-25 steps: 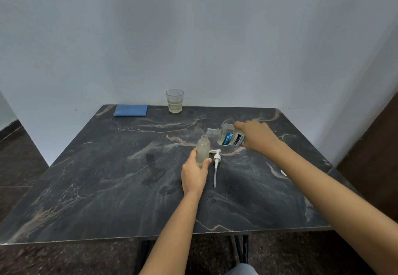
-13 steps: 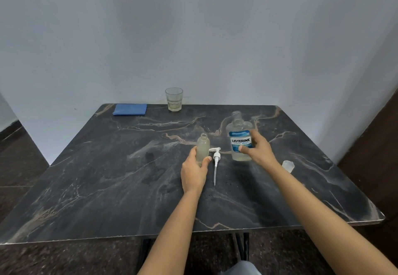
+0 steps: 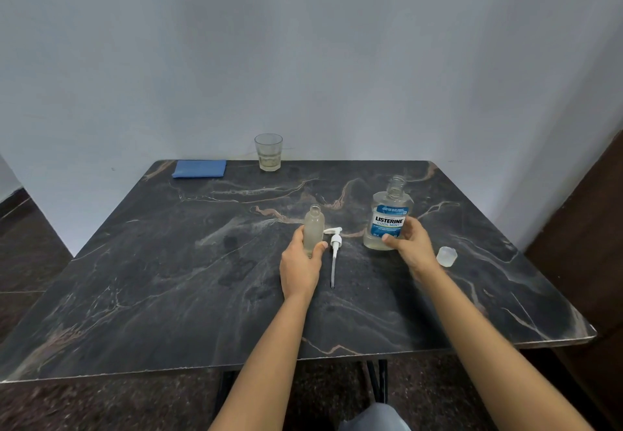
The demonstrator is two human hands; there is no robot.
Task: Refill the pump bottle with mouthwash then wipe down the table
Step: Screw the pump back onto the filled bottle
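mid-frame, left hand clamps the open pump bottle; right hand grips the uncapped mouthwash beside it. a bump could tip either and spill; the pump lies between.

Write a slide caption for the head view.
Left hand holds the open pump bottle; right hand holds the uncapped mouthwash bottle upright; pump head lies between them.

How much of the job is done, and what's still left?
Pouring looks done: the pump bottle seems to hold pale liquid, and the mouthwash bottle is upright. In hand: the left hand grips the pump bottle, the right hand holds the mouthwash bottle. Left: the pump head lies on the table, the cap is off, and the blue cloth sits unused by the far edge.
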